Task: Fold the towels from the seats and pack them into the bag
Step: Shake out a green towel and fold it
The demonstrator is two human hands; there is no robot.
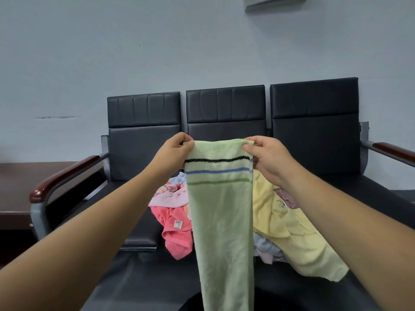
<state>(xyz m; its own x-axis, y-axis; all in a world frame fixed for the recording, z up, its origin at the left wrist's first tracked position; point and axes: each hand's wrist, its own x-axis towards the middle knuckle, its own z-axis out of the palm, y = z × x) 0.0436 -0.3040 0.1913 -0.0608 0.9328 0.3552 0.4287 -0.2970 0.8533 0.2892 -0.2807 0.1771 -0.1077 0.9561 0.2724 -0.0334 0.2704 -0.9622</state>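
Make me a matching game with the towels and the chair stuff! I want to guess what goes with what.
Things:
1. green towel
2. bright pink towel
3. yellow towel
4. armrest

Clues:
A. has a white tag on it
B. held up by the left hand and the right hand
C. topped with dark brown wood
D. lies spread on the seat, at the right side of the pile

Right pairs: 1-B, 2-A, 3-D, 4-C
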